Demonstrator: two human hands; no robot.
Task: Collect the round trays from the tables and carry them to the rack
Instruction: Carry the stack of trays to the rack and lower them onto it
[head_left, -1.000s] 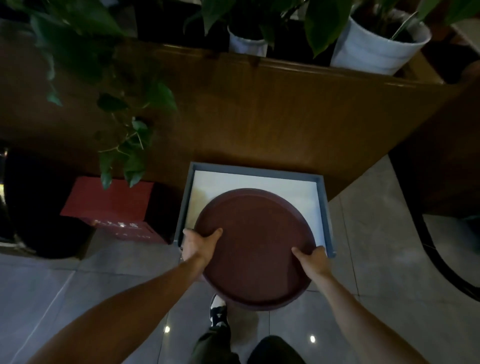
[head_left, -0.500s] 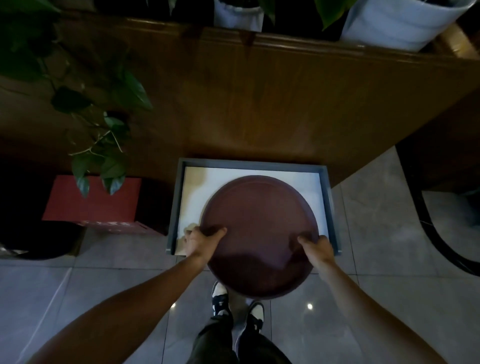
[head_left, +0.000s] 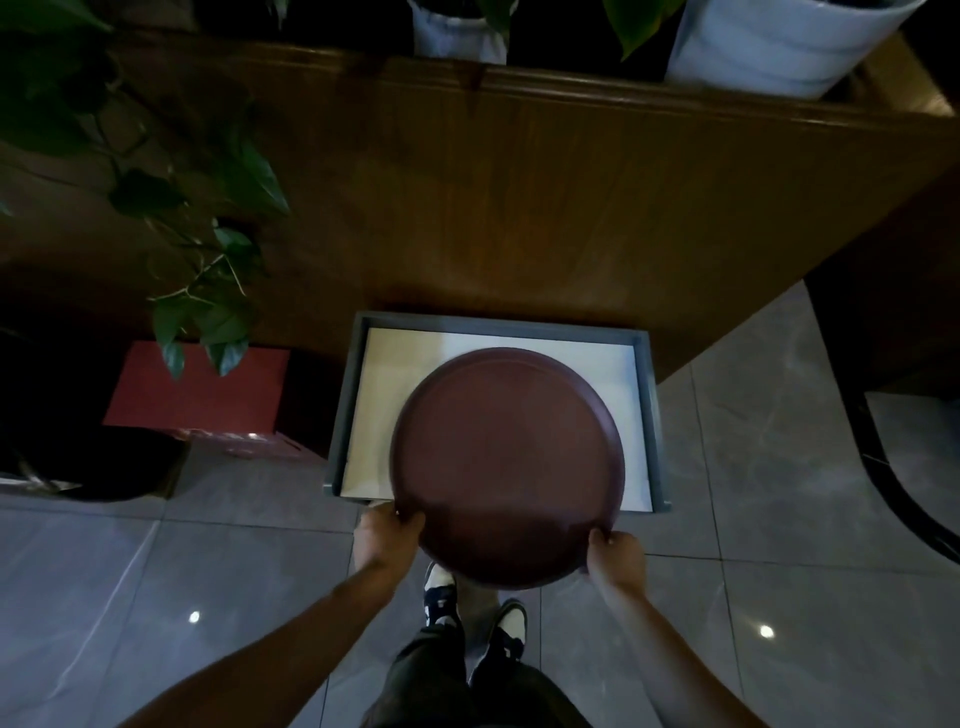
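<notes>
A round dark-brown tray (head_left: 506, 462) lies over a grey rectangular rack tray with a white liner (head_left: 358, 405), which sits on the floor against a wooden planter wall. The round tray's near edge overhangs the rack's front. My left hand (head_left: 387, 538) grips the tray's near-left rim. My right hand (head_left: 618, 558) holds its near-right rim. Both hands are at the rim's lower edge, fingers curled under it.
A wooden planter wall (head_left: 519, 197) rises behind the rack, with white pots (head_left: 769, 47) on top. A trailing green plant (head_left: 208, 291) hangs at the left above a red box (head_left: 197, 389). A dark chair base (head_left: 904, 478) curves at the right. Grey floor tiles and my shoes (head_left: 467, 608) are below.
The round tray has moved forward and down over the rack. My hands slid back from the tray's sides to its near rim.
</notes>
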